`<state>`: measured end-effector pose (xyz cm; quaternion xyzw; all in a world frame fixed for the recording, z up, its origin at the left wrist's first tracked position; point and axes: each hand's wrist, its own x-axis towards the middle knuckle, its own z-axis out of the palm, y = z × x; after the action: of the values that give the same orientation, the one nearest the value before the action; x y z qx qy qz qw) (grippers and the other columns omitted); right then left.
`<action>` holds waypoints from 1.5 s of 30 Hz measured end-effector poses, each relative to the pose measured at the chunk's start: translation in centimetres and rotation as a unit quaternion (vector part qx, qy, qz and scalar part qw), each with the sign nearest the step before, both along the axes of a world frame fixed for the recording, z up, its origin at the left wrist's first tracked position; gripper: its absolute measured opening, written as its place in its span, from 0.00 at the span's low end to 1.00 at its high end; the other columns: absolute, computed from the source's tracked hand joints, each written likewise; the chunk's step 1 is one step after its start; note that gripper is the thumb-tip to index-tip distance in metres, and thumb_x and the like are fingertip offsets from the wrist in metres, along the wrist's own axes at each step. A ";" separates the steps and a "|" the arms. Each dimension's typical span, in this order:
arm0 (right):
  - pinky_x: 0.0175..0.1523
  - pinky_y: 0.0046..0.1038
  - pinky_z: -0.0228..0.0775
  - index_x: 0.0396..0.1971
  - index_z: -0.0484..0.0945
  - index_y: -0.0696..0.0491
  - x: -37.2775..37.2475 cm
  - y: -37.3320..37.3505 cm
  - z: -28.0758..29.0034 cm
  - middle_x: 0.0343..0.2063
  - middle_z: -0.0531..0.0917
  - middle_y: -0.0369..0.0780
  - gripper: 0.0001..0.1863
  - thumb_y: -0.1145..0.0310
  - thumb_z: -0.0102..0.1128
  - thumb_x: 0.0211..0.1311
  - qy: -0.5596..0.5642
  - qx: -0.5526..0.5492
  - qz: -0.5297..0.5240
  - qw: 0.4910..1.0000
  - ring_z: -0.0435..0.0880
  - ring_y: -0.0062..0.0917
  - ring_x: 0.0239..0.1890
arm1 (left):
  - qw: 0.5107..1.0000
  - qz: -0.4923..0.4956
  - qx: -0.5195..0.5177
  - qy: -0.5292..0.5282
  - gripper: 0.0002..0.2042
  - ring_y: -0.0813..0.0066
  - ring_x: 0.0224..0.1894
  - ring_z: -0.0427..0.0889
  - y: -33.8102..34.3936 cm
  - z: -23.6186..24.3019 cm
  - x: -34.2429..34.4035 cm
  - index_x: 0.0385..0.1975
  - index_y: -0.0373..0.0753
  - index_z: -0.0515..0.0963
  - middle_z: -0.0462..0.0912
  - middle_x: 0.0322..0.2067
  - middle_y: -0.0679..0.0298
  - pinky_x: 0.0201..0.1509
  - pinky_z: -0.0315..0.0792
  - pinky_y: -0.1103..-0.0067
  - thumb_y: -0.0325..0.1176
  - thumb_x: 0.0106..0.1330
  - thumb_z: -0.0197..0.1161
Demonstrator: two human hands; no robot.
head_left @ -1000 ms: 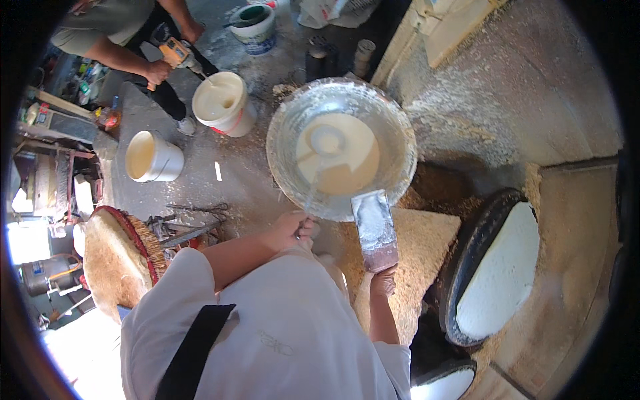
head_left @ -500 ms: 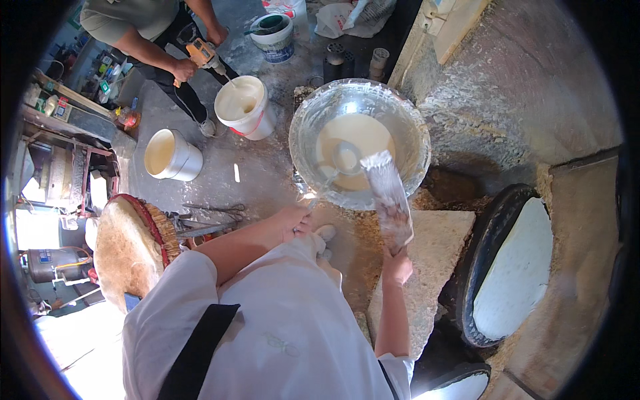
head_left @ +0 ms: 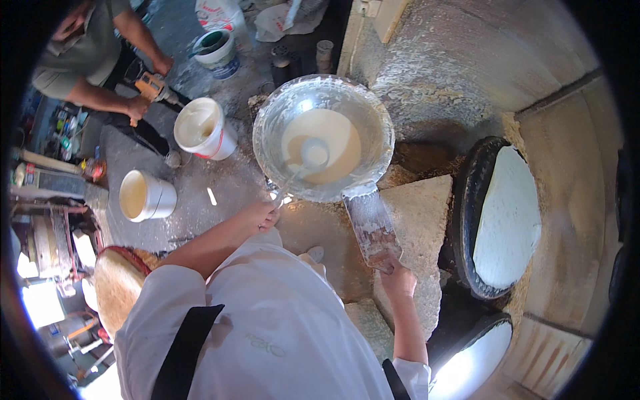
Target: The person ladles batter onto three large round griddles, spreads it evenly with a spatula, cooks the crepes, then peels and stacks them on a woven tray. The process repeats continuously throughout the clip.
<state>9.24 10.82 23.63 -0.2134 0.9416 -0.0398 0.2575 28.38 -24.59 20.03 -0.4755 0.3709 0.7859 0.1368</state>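
In front of me stands a wide basin (head_left: 381, 120) of cream-coloured batter (head_left: 340, 132). My left hand (head_left: 262, 217) is closed round the handle of a ladle (head_left: 315, 153), whose bowl rests in the batter. A flat paddle (head_left: 375, 228), dark and streaked with white batter at its far end, is gripped in my right hand (head_left: 399, 279). Its whitened tip lies at the near right edge of the basin. To the right, a round black griddle (head_left: 461, 200) bears a pale, thin sheet of batter (head_left: 510, 217).
Another griddle (head_left: 437, 357) with a pale sheet sits lower right. A stone slab (head_left: 419, 207) lies beside the basin. At far left a co-worker holds a drill (head_left: 152, 87) over a white bucket (head_left: 223, 143); another bucket (head_left: 159, 200) stands nearer. A round cushion-like thing (head_left: 113, 283) is left.
My view has swung right, so the basin and buckets appear further left. The paddle's tip has come down from over the batter to the basin's near edge. Both hands keep their grips.
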 end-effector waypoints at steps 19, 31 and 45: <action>0.23 0.22 0.71 0.27 0.79 0.56 14.8 -32.1 -7.0 0.22 0.81 0.39 0.13 0.62 0.51 0.59 -0.543 -0.349 -0.252 0.721 0.80 0.21 0.20 | 0.861 -0.498 -0.098 0.022 0.13 0.81 0.08 0.61 -32.8 -2.0 -4.9 0.23 0.36 0.72 0.67 0.11 0.68 0.10 0.55 0.82 0.37 0.66 0.49; 0.23 0.27 0.70 0.29 0.79 0.56 42.5 -9.0 -8.0 0.19 0.80 0.41 0.09 0.66 0.55 0.54 0.200 -0.311 -0.877 0.306 0.79 0.27 0.18 | 0.534 -0.573 -0.511 0.355 0.08 0.64 0.32 0.78 -16.2 -6.1 -11.3 0.33 0.35 0.76 0.79 0.29 0.56 0.42 0.71 0.72 0.26 0.56 0.50; 0.55 0.47 0.61 0.51 0.67 0.60 84.2 -21.1 -4.6 0.53 0.67 0.56 0.40 0.43 0.61 0.45 0.002 0.318 -0.866 -0.387 0.65 0.44 0.57 | 0.158 -0.899 -0.288 0.290 0.11 0.59 0.40 0.80 2.8 -5.2 -7.8 0.39 0.40 0.77 0.81 0.37 0.56 0.44 0.72 0.69 0.35 0.58 0.57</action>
<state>93.42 -10.32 19.05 -0.9794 0.1664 -0.0921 0.0682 20.62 -21.79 14.82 0.4471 0.7519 0.0324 0.4834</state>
